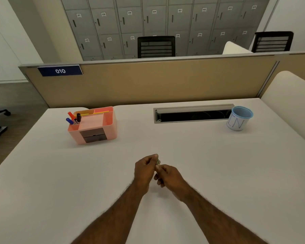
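Both hands meet over the near middle of the white bench, close in front of the person. The left hand has its fingers curled, with the thumb and forefinger pinching the upper end of a small slim object. The right hand touches the left, its fingers curled round the lower end of the same piece. Only a short greenish, shiny bit of the object shows between the two hands. It is too small and too covered to tell what it is. It is held just above the bench top, tilted, with its far end pointing away from the person.

Well apart to the far left stands a pink desk organiser with a dark drawer front. A red marker, a blue marker and a black marker stand upright in its left compartment, and yellow sticks lie along its back compartment. To the far right stands a white cup with a blue rim and handwritten letters on its side. It stands just beside the right end of an open cable slot set into the bench. Behind the bench runs a tan partition with a blue sign reading 010. Beyond it are grey numbered lockers and two black chairs.
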Motion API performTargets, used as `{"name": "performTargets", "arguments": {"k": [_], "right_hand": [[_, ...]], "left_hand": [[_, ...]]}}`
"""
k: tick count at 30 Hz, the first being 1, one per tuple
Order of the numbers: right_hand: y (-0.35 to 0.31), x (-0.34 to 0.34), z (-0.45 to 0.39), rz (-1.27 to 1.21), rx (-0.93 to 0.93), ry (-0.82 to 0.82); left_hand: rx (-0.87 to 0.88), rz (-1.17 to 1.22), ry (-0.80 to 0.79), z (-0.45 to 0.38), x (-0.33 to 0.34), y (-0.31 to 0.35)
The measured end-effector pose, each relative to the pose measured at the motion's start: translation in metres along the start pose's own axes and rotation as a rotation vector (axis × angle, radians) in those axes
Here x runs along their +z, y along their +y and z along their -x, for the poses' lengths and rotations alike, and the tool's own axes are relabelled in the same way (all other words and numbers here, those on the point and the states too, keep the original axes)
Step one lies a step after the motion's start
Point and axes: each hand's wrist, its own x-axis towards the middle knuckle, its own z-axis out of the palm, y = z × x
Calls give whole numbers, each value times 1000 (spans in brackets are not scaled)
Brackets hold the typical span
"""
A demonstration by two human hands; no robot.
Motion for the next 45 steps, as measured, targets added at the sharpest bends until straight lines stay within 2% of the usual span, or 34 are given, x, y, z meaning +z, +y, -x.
{"name": "performTargets", "arguments": {"k": [4,11,13,16,18,25,27,30,31,35,39,45], "right_hand": [[-3,3,-4,-16,2,48],[-3,5,-11,-26,-21,126],[-2,5,-11,-21,-28,132],[-1,6,-11,-30,-33,154],[-1,5,-12,-24,-40,169],[-6,4,-13,50,-80,170],[-6,4,-13,51,-76,163],[-7,4,-15,18,-76,152],[-8,4,-16,12,-83,150],[-2,3,-15,-5,-102,139],[4,2,-15,-79,-100,127],[8,-4,-15,-135,-148,108]], "left_hand": [[-7,-13,60,-5,3,2],[-152,165,73,-4,9,12],[-107,118,82,-2,10,12],[92,-120,117,0,13,14],[150,-165,108,1,15,17],[-124,151,184,-3,18,20],[-63,110,191,-3,19,20],[105,-88,199,-1,21,22],[92,-69,204,-2,20,23],[-158,301,223,-12,13,31],[-153,280,116,-18,11,32],[-226,356,119,-29,15,25]]}}
